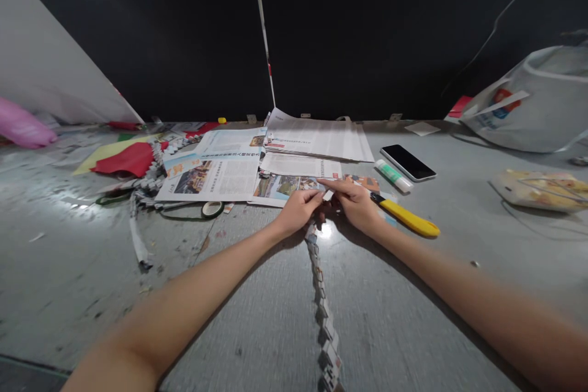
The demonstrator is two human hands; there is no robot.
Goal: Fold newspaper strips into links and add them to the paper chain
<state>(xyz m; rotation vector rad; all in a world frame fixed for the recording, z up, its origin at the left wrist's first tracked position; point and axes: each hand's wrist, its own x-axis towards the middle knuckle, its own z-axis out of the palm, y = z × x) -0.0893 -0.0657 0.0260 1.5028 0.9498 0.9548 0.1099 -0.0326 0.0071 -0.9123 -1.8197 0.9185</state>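
The fingers of the left hand (301, 211) are pinching at the far end of a folded paper chain (327, 331). The right hand (358, 203) is meeting it from the right, its index finger pointing left and its other fingers curling under; whether they are gripping the chain as well I cannot tell, as they are partly hiding one another. A small white paper piece (328, 195) is showing between the two hands. From there the chain is running toward the near edge of the view, lying between the forearms on the grey worktop (266, 312).

Just right of the right hand, a yellow-handled cutter (408, 217) is lying aslant. Beyond it a glue stick (394, 176) is resting just beside a dark-screened phone (408, 162). Left of the hands, a printed sheet (220, 168) is lying near a tape roll (212, 209), and a paper stack (316, 135) is sitting on the far side. Farther left, red paper (126, 160) is lying crumpled; at the far right, a white bag (537, 104) is standing behind a packet (542, 188).
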